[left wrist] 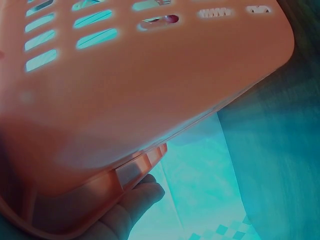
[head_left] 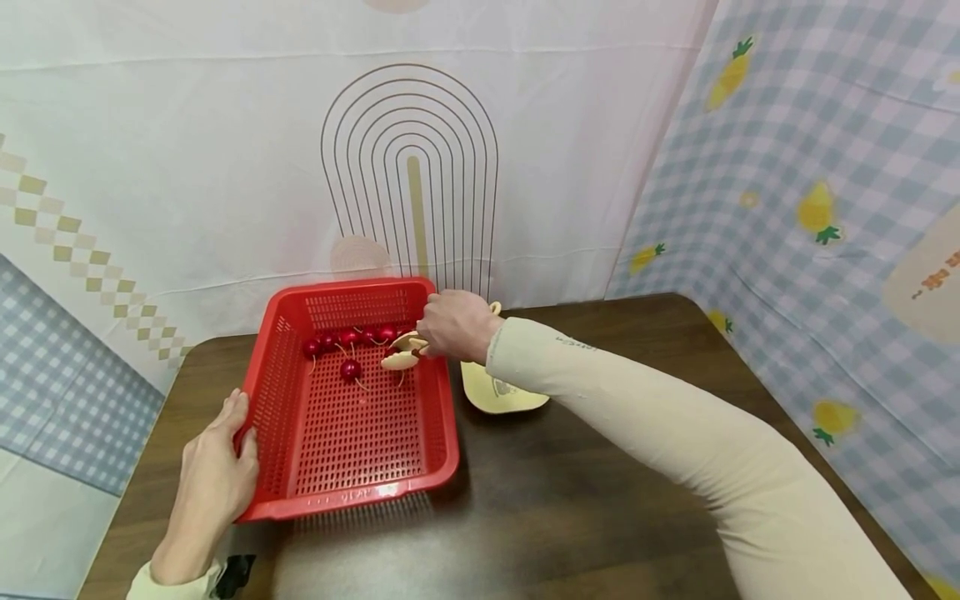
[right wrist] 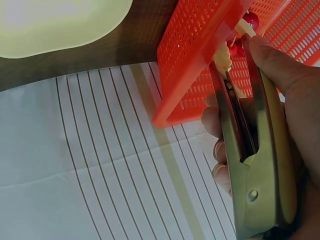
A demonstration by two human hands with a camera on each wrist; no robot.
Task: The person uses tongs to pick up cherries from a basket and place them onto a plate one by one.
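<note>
My left hand (head_left: 213,467) grips the left rim of a red perforated plastic basket (head_left: 442,433), whose near end looks raised off the table. My right hand (head_left: 455,323) reaches over the basket's right rim and holds tongs (right wrist: 265,195) with cream, scalloped tips (head_left: 400,361) inside the basket. The tongs' arms stand slightly apart in the right wrist view. Several dark red cherries with stems lie along the far end, and one cherry (head_left: 350,370) lies nearer the middle. A stem shows just below the tips; whether they hold a cherry is hidden.
A pale yellow tray (head_left: 495,402) lies right of the basket, partly under my right forearm. The dark wooden table (head_left: 570,517) meets a patterned white cloth (head_left: 225,167) at the back. Checked cloth with pineapples (head_left: 757,275) hangs at the right.
</note>
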